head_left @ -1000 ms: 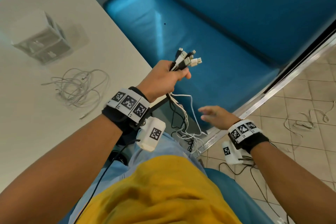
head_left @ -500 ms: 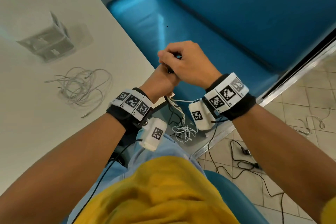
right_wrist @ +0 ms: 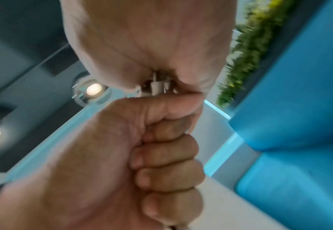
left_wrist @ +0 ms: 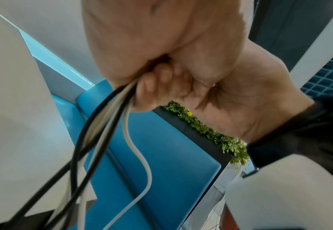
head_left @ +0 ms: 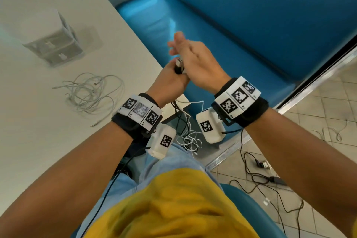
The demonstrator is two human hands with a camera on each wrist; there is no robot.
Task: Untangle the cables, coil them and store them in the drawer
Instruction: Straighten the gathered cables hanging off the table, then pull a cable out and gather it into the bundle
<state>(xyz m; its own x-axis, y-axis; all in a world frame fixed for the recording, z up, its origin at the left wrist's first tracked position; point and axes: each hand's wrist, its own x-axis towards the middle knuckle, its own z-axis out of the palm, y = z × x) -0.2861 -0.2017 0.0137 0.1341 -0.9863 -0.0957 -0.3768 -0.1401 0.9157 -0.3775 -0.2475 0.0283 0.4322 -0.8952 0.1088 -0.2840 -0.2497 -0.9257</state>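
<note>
My left hand [head_left: 170, 81] grips a bundle of black and white cables [left_wrist: 106, 124] in a fist, just off the table's corner. Their plug ends [head_left: 179, 65] stick up out of the fist. My right hand [head_left: 197, 63] lies over the plugs with its fingers stretched out and blurred; its palm [right_wrist: 141, 38] touches the plug tips [right_wrist: 157, 87]. The cables hang from the fist to a tangle [head_left: 190, 139] above my lap. A second tangle of thin white cables [head_left: 90, 92] lies on the table. The small white drawer unit [head_left: 54, 48] stands behind it, both drawers closed.
The white table [head_left: 38, 150] fills the left side. A blue bench [head_left: 231, 35] runs along behind the hands. More black cables and an adapter [head_left: 258, 170] lie on the tiled floor at the right. Each wrist carries a camera box.
My right hand came up from below the bench edge, closed over the plug ends, and now has its fingers stretched out over them. The left hand has kept its grip on the bundle.
</note>
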